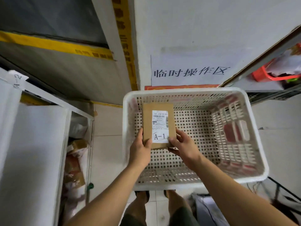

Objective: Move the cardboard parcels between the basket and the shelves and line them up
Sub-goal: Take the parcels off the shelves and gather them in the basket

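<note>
A small brown cardboard parcel with a white label marked "A-1" is held over the left part of a white perforated plastic basket. My left hand grips its near left edge, thumb on top. My right hand grips its near right corner, thumb on the label. Apart from the parcel, nothing shows inside the basket. A white shelf unit stands at the left, with a tag reading "A-2" on its upper rail.
Bagged parcels lie on the low shelves at the left. A grey shelf at the right carries an orange basket. A wall sign hangs behind the basket. Tiled floor and my feet show below.
</note>
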